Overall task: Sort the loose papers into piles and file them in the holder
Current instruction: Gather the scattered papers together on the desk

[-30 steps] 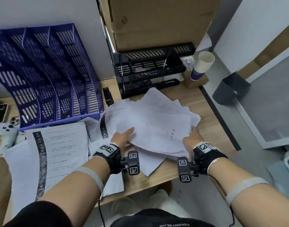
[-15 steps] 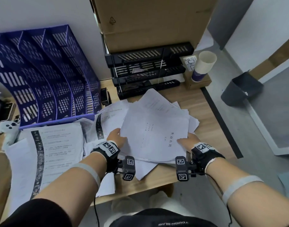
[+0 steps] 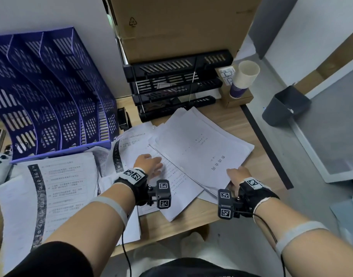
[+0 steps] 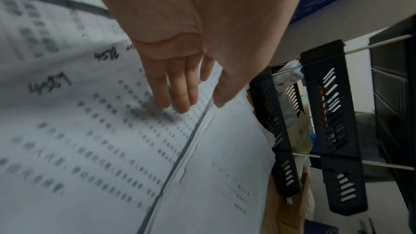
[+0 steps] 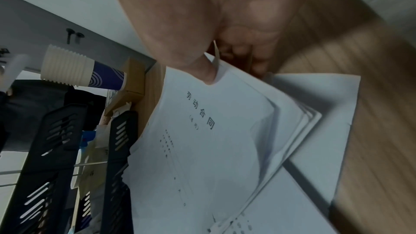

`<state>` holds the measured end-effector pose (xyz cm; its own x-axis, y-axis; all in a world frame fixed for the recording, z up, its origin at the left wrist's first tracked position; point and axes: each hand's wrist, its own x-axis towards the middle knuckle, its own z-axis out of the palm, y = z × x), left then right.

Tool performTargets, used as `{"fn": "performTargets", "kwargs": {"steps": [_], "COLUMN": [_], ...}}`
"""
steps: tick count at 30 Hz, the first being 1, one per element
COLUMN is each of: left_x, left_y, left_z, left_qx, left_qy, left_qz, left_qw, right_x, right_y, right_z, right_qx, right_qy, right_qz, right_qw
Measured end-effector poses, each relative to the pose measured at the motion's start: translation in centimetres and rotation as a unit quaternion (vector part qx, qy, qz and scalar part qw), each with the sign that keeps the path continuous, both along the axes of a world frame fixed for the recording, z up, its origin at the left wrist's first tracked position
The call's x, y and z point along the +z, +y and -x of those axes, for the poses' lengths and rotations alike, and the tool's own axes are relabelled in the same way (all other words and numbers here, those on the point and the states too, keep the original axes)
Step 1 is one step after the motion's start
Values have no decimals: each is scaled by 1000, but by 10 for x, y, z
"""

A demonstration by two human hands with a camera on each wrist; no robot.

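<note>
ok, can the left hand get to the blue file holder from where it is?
Probably yes. The left hand rests open on a printed sheet and holds nothing; the blue file holder stands just beyond it on the same side, with only flat papers lying between.

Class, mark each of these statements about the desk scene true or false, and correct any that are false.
1. The right hand pinches the corner of a stack of papers. True.
2. The left hand is curled into a fist. False: its fingers lie straight, tips on a printed sheet.
3. The paper cup lies tipped over on the floor. False: it stands upright on a small box beside the black tray rack.
4. The blue file holder stands at the back left of the desk. True.
5. The blue file holder is packed with papers. False: no papers show in its slots.
</note>
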<state>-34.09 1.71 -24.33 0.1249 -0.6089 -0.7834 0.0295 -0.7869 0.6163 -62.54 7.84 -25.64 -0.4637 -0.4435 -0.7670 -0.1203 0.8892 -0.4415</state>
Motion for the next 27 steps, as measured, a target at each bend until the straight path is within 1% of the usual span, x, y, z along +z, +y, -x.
{"fn": "performTargets", "kwargs": {"steps": [4, 7, 9, 11, 13, 14, 16, 17, 18, 19, 21, 22, 23, 24, 25, 26, 27], "left_x": [-2, -4, -8, -9, -7, -6, -6, -6, -6, -4, 2, 2, 3, 4, 1, -1, -2], "left_y": [7, 9, 9, 8, 9, 10, 10, 11, 12, 13, 16, 17, 19, 22, 23, 25, 26], "left_z": [12, 20, 22, 25, 24, 22, 14, 7, -1, -11, -30, -38, -45, -49, -52, -53, -53], "left_qx": [-35, -32, -25, -30, -27, -29, -40, -52, -68, -90, -138, -161, -192, -219, -235, -234, -214], "left_qy": [77, 111, 122, 129, 100, 73, -8, -53, -90, -121, -188, -222, -258, -291, -319, -339, -340], "left_qz": [-14, -22, -27, -27, -25, -23, -10, -3, -6, -7, -21, -33, -43, -56, -64, -71, -74], "left_qw": [996, 993, 992, 991, 994, 997, 999, 997, 994, 989, 972, 961, 946, 930, 916, 908, 913], "right_x": [-1, 5, 8, 12, 17, 21, 24, 24, 25, 21, 10, 10, 10, 10, 10, 11, 10], "right_y": [-1, 2, 5, 10, 19, 23, 28, 28, 27, 22, 7, -1, -9, -16, -23, -29, -35], "right_z": [-12, -17, -21, -29, -39, -45, -52, -53, -54, -52, -46, -46, -46, -49, -52, -58, -63], "right_qx": [-17, -54, -91, -110, -102, -93, -56, -35, -13, 11, 50, 74, 110, 150, 193, 239, 276], "right_qy": [4, -23, -54, -118, -193, -226, -259, -258, -246, -204, -84, -11, 50, 84, 93, 90, 81], "right_qz": [29, 29, 56, 75, 84, 82, 63, 48, 39, 39, 58, 73, 89, 102, 109, 107, 97], "right_qw": [999, 998, 993, 984, 972, 966, 962, 964, 968, 978, 993, 995, 989, 980, 971, 961, 953]}}
